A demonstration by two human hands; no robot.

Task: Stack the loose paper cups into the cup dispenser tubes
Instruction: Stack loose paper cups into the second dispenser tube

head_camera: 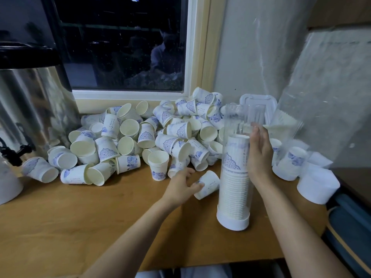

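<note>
**Cups heaped at the back, bare wood in front**

Our left hand (179,184) curls its fingers round a paper cup (208,184) lying on its side, just beside the upright dispenser tube (233,187), which holds a stack of cups. Our right hand (259,155) lies flat, fingers straight, against the tube's side. The loose cups (128,141) crowd the back edge under the window (120,47). Bare worktop (80,217) runs to the front edge. The small writing on the cups is too small to read.

My left hand (180,183) grips a paper cup (209,183) tipped on its side. Just right of it, my right hand (259,153) rests flat, fingers straight, against the upright dispenser tube (233,193), which is part-filled with stacked cups and stands on the worktop (100,217). Beyond my left hand sprawls the loose cup pile (130,141).
</note>
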